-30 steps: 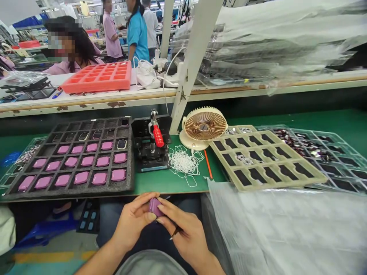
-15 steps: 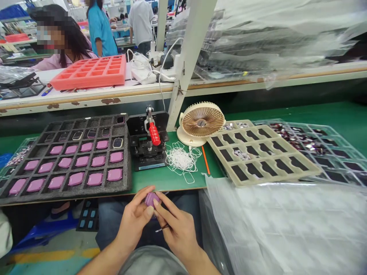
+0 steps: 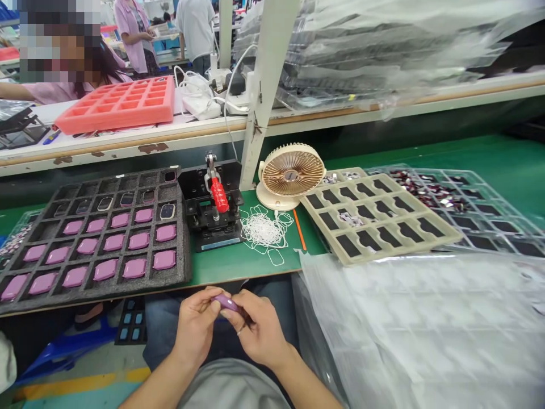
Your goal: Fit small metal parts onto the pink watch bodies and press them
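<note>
Fingers [image 3: 244, 300] of the left hand [image 3: 196, 326] and right hand [image 3: 260, 334] close narrowly on one purple piece [image 3: 225, 302], held over the lap just off the tabletop [image 3: 238, 262] edge. Beyond, a black foam tray [image 3: 182, 250] carries sixteen alike (rows of four, six, six). One clamp jig [image 3: 215, 210], one fan [image 3: 292, 173]; the green strip before the jig lies open.

Green bench [image 3: 238, 262] and its load, located from the grip of left hand [image 3: 196, 325] and right hand [image 3: 260, 332] on the purple part [image 3: 225, 302].
Beyond-left of the grip: black foam tray [image 3: 106, 286] holding like pieces [image 3: 164, 259]. Straight beyond: black press jig [image 3: 200, 216] with red handle [image 3: 219, 195]. Beyond, slightly right: white loops [image 3: 261, 232], orange stick [image 3: 299, 229], beige fan [image 3: 292, 176]. Farther right: beige compartment tray [image 3: 404, 247], clear trays [image 3: 517, 230], plastic sheet [image 3: 426, 324].
</note>
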A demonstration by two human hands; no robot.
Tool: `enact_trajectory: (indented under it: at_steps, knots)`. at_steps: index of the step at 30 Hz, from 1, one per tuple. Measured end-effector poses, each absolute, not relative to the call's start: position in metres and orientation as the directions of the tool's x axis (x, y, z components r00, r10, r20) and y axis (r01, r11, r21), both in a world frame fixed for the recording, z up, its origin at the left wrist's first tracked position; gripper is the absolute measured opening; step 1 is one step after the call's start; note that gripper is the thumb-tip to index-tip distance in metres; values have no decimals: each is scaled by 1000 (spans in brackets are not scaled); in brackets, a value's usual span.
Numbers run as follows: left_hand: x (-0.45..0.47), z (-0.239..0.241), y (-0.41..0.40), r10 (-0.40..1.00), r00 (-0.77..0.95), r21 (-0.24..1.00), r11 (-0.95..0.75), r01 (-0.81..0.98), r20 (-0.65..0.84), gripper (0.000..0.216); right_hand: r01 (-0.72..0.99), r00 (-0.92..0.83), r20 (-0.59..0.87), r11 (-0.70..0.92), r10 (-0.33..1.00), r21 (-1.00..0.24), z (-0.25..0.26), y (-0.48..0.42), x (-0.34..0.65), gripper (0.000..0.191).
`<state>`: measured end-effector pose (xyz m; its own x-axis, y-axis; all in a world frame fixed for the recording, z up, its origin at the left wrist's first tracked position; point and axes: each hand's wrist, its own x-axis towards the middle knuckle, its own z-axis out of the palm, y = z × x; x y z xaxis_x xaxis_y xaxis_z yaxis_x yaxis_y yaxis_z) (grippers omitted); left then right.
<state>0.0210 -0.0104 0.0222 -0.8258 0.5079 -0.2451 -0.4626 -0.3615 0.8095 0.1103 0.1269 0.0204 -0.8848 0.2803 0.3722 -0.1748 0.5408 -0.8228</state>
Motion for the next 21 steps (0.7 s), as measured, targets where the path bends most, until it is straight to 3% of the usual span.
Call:
enact_trajectory:
  at_steps: [5,7,10,13,15,18,21]
  knots:
    - [19,24,-13,562,-798,819,-339,-463,-219,27,-143,-909,286,419,302,-897,24,131,112,14]
    - [16,26,-16,612,-774,876,-269,-400,-165,24,-134,-915,231,290,330,-948,27,132,113,20]
    - [10,30,-20,708,-706,972,-165,-166,0,36,0,-952,-52,-173,301,-985,32,133,114,40]
    - [2,34,-21,744,-653,988,-146,45,140,50,194,-952,-295,-585,82,-787,37,131,112,52]
    - [-3,37,-21,744,-627,972,-149,184,232,47,259,-941,-339,-660,-8,-705,43,130,111,54]
    - [-8,42,-21,736,-545,895,-190,404,402,40,298,-935,-351,-654,-53,-695,51,130,111,57]
    - [-7,43,-22,707,-524,848,-207,488,474,38,313,-933,-350,-653,-78,-690,56,130,111,61]
